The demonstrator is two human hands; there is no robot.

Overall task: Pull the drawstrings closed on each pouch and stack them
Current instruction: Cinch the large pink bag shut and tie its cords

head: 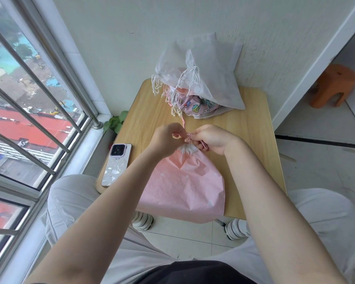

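A pink drawstring pouch (184, 183) lies on the wooden table (252, 128), its near end hanging over the front edge. Its mouth (186, 149) is gathered tight. My left hand (166, 138) pinches the pink drawstring (188, 137) just left of the mouth. My right hand (209, 138) grips the same string on the right, with a loop of it under the fingers. At the back of the table a stack of pouches leans on the wall: two white ones (211, 76) on top of a patterned pink one (193, 105), all with cords drawn.
A phone (116, 163) in a pale case lies face down near the table's left edge. A barred window (29, 111) runs along the left. A small green plant (115, 121) stands by the sill. An orange stool (334, 85) sits on the floor at right.
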